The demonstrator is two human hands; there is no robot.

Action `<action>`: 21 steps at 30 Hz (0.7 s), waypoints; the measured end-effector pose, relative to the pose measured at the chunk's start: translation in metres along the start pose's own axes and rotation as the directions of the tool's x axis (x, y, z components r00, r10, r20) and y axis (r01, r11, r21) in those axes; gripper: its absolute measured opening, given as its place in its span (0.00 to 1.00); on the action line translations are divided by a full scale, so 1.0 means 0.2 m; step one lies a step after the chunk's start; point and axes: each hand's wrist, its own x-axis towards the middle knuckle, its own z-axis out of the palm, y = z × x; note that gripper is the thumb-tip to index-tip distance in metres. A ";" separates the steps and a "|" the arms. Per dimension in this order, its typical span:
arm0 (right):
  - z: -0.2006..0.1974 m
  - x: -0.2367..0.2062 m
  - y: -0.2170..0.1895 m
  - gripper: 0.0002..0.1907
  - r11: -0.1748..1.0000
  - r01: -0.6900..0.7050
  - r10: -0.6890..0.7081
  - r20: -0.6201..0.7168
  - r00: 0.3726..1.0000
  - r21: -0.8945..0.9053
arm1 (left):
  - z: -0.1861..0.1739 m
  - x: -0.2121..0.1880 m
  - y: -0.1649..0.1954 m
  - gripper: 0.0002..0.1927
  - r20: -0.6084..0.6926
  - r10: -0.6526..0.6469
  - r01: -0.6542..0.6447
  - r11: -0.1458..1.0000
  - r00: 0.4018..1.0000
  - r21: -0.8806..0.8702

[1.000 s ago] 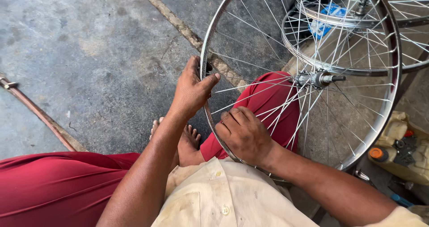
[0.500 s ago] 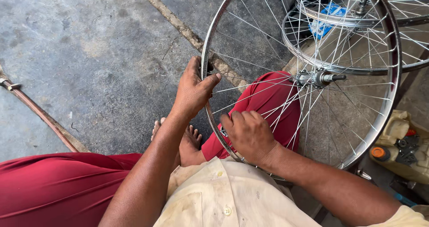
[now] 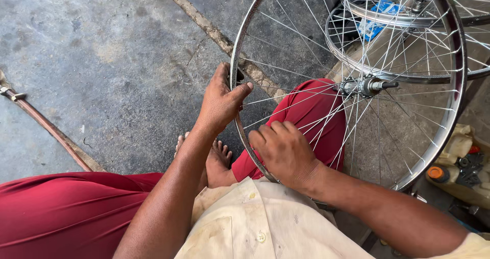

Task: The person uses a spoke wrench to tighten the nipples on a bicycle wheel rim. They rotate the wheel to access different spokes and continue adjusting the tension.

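The left hand (image 3: 220,100) clasps the bicycle wheel rim (image 3: 236,60) at nine o'clock; the right hand (image 3: 284,151) closes on the rim near seven o'clock, fingers among the spokes (image 3: 326,116). The step looks like spoke adjustment; steady rim support matters. At four o'clock, a pale bottle (image 3: 454,152), contents unclear

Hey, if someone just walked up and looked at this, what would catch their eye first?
The shiny spoked bicycle wheel fills the upper right, propped on a knee in red cloth. The left hand grips its rim at centre while the right hand works among the spokes below. More rims lie behind it.
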 end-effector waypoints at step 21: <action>0.12 -0.22 0.28 0.10 0.998 0.037 -0.051 -0.266 0.963 -0.055 | 0.17 -0.06 -0.05 0.15 0.048 -0.201 0.205 0.976 0.978 -0.074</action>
